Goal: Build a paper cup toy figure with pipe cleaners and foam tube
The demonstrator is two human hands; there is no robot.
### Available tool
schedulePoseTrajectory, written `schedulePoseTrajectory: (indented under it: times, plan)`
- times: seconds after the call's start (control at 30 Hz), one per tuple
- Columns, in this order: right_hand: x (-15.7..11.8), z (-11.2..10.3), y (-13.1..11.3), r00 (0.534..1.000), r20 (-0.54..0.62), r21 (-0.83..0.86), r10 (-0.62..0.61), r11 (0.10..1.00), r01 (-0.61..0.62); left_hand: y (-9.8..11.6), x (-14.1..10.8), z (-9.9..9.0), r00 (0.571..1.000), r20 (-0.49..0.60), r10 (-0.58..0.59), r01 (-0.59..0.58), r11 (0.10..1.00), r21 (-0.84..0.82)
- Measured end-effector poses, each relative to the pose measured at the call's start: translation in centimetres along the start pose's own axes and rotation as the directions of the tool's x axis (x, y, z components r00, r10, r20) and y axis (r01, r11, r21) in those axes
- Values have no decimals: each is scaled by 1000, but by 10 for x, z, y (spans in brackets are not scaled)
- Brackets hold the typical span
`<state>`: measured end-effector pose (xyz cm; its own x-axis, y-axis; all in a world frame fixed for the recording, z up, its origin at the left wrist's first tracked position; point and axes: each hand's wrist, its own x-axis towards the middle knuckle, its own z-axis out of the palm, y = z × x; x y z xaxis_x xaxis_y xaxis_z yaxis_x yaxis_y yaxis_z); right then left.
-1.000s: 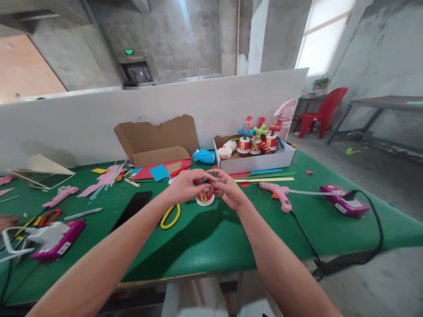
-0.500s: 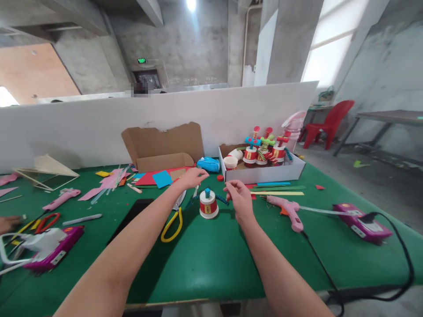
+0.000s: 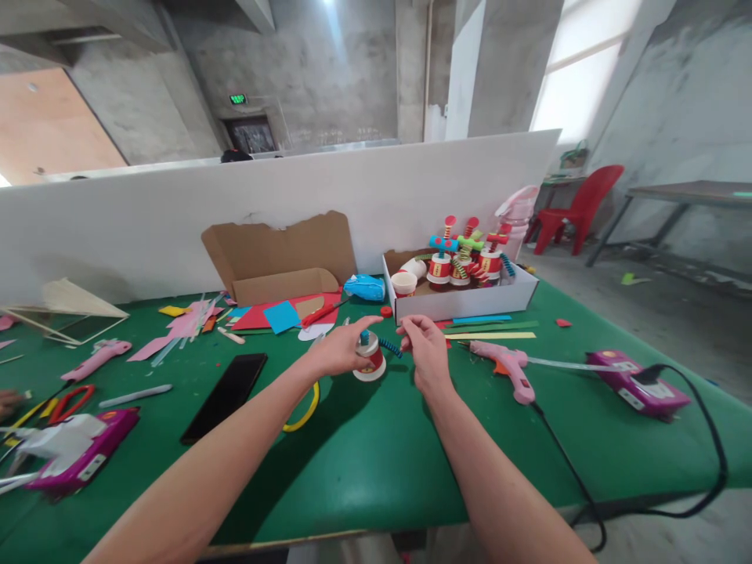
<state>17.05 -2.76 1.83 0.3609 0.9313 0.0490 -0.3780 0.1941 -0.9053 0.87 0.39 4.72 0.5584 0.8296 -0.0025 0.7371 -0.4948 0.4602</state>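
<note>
A red and white paper cup (image 3: pixel 374 364) stands upside down on the green table, with a folded blue paper piece (image 3: pixel 365 338) on its top. My left hand (image 3: pixel 338 349) curls round the cup's left side, thumb across its front and index finger reaching past its top. A dark blue folded paper spring (image 3: pixel 391 348) sticks out from the cup's right side. Close to the spring's free end is my right hand (image 3: pixel 428 348), thumb and fingertips pinched together; whatever lies between them is too small to make out. Yellow-handled scissors (image 3: pixel 306 413) lie partly under my left wrist.
A white box (image 3: pixel 470 301) holds several finished cup figures. To the right lies a pink glue gun (image 3: pixel 508 364), corded near a purple power strip (image 3: pixel 638 385). A black phone (image 3: pixel 226 395), coloured paper (image 3: pixel 280 316) and another glue gun (image 3: pixel 97 360) lie left. Another person's hand (image 3: pixel 9 402) shows at the far left.
My left hand has come down and nearer from behind the cup to round its left side. My right hand keeps its pinch beside the spring. The view has shifted slightly.
</note>
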Motion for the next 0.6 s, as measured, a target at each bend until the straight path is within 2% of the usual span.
schedulePoseTrajectory:
  times: [0.17, 0.3, 0.43, 0.47, 0.53, 0.6]
  plan:
    - [-1, 0, -1, 997, 39, -17, 60, 998, -59, -4, 28, -9, 997, -70, -17, 16, 1000, -17]
    - [0, -2, -2, 998, 33, -32, 58, 998, -57, -20, 48, -10, 1000, -10, 15, -15, 1000, -6]
    - [0, -2, -3, 996, 33, -23, 83, 996, -83, -38, 49, -20, 997, -3, 74, -74, 994, -76]
    - [0, -2, -4, 996, 33, -20, 85, 996, -84, -43, 46, -26, 996, -27, 81, -84, 990, -111]
    - [-1, -2, -4, 996, 37, -19, 82, 996, -81, -55, 38, -43, 989, -140, 45, -68, 983, -170]
    - [-2, -1, -3, 994, 71, -34, 86, 996, -84, -68, 29, -62, 956, -286, -65, 11, 983, -185]
